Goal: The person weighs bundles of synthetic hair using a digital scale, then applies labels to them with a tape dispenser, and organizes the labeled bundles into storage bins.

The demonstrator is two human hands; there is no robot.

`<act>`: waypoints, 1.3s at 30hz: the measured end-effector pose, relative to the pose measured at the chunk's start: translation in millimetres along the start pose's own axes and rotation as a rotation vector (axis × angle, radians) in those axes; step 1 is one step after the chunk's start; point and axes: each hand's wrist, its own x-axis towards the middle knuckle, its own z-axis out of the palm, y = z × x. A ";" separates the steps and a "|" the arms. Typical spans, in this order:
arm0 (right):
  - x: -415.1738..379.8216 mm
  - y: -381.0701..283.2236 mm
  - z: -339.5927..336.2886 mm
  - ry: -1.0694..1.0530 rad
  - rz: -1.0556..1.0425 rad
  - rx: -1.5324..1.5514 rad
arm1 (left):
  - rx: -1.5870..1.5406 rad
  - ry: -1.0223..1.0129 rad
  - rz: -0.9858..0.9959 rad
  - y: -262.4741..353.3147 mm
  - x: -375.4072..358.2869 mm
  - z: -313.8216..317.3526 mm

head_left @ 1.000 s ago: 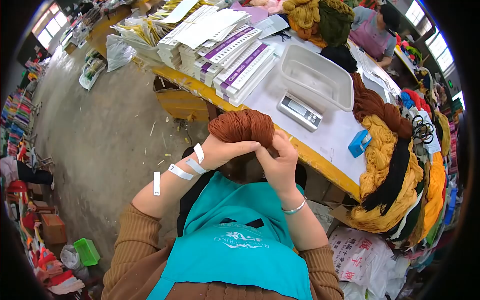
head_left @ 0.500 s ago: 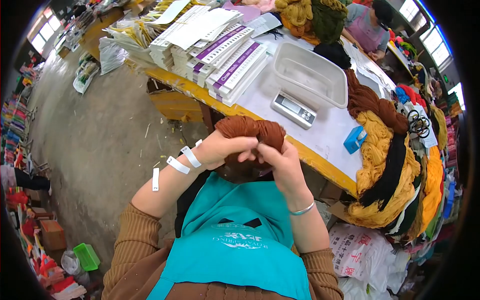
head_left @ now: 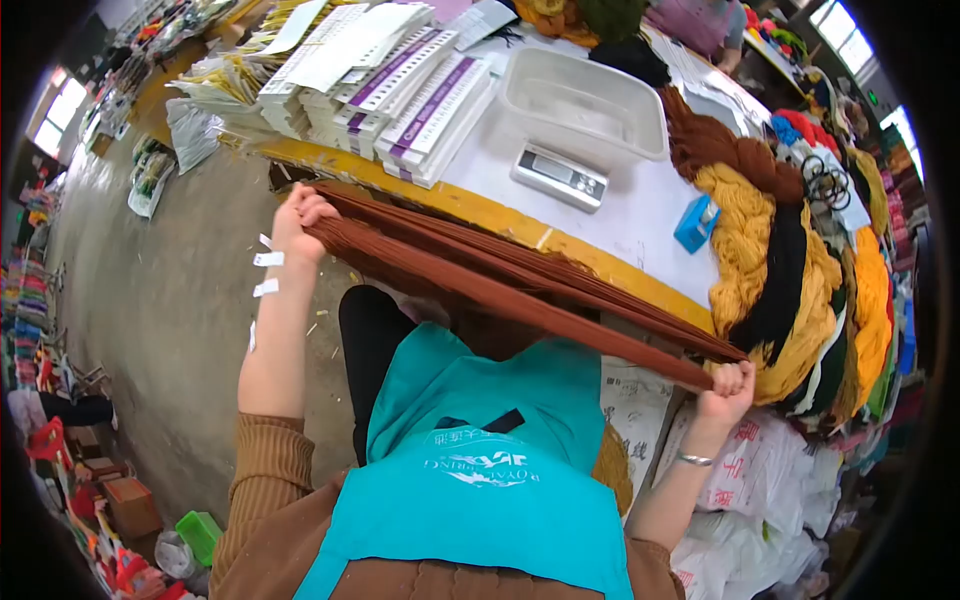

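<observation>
A reddish-brown skein of thread (head_left: 500,285) is stretched taut across my front, running from upper left down to the right. My left hand (head_left: 303,220) is closed around its left end, off the table's front edge. At the other end my right hand (head_left: 727,392) grips the loop in a fist, beside the tan skeins. The strands part into several bands between the hands. White paper tags (head_left: 268,259) are stuck along my left forearm.
On the table (head_left: 640,235) are a digital scale (head_left: 560,177), a clear plastic tub (head_left: 585,105), stacked printed cards (head_left: 430,110) and a blue object (head_left: 697,223). Tan skeins (head_left: 745,235) and scissors (head_left: 827,185) lie at right. White bags (head_left: 760,480) stand below. Another person (head_left: 700,25) sits across.
My hands have moved far apart, left hand to the left and right hand to the lower right. The brown skein, bunched between them before, is now pulled out long and straight.
</observation>
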 end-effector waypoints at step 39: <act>-59.8 -6.8 -87.8 0.005 0.201 -0.587 | 0.574 -0.380 -0.527 -137.6 -80.8 -8.3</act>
